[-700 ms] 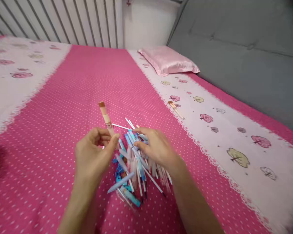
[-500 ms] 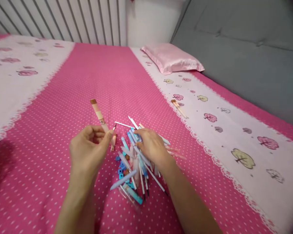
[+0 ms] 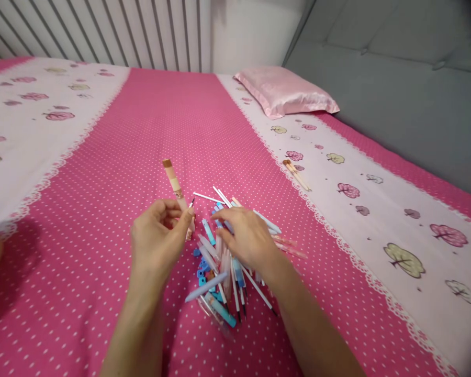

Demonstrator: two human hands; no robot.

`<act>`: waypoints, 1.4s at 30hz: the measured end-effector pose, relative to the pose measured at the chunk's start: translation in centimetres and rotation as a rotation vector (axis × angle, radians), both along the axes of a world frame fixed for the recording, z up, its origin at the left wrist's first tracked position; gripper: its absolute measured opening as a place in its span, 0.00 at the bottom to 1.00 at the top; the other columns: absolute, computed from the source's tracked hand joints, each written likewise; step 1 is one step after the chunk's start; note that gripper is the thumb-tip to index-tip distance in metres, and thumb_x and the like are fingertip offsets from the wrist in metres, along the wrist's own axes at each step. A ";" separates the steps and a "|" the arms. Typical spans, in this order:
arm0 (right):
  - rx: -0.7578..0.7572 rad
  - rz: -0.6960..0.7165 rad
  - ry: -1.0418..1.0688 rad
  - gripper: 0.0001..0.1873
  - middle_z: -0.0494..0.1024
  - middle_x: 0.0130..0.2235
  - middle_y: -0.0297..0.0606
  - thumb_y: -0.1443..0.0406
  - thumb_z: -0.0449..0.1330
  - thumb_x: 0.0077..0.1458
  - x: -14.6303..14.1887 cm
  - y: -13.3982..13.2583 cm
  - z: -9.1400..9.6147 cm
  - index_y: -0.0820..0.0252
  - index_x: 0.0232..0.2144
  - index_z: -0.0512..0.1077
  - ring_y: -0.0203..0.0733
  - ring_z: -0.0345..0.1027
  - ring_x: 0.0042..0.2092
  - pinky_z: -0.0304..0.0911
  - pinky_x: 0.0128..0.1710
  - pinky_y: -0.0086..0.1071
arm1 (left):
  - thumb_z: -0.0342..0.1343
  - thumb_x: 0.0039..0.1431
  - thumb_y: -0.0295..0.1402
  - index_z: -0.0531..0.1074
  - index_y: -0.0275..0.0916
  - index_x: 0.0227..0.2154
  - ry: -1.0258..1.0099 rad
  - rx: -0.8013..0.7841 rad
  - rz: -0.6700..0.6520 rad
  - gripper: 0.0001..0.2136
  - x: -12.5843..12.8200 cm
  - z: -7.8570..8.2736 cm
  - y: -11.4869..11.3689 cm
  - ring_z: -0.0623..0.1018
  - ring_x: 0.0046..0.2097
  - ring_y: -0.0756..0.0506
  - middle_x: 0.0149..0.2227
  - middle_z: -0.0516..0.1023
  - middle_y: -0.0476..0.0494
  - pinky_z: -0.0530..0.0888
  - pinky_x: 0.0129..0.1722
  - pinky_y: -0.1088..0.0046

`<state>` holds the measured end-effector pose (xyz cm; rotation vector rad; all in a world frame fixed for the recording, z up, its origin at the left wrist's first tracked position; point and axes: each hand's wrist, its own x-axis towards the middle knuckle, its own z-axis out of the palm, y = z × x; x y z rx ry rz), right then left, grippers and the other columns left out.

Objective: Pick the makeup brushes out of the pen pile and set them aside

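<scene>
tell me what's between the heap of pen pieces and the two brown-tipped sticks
In the head view, only pink dotted bedsheet and its lacy white edge show between the heap and the two brown-tipped sticks.

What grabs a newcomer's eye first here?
Probably the jumbled pile of pen parts, blue, lilac, pink and white, on the pink dotted sheet, with the right hand over its far part. Next, the brown-ended pen piece held upright, slightly tilted, in the left hand. Beyond, the shiny pink pillow lies against the grey headboard.
</scene>
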<state>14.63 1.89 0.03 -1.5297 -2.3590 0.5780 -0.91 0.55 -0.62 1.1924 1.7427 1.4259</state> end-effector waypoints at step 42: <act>-0.013 0.145 -0.356 0.13 0.75 0.36 0.46 0.72 0.49 0.58 -3.2 -3.3 0.8 0.64 0.32 0.74 0.49 0.67 0.41 0.59 0.41 0.40 | 0.61 0.46 0.39 0.72 0.37 0.30 0.069 -0.014 -0.111 0.11 0.9 0.1 -0.3 0.76 0.28 0.47 0.27 0.76 0.45 0.72 0.28 0.72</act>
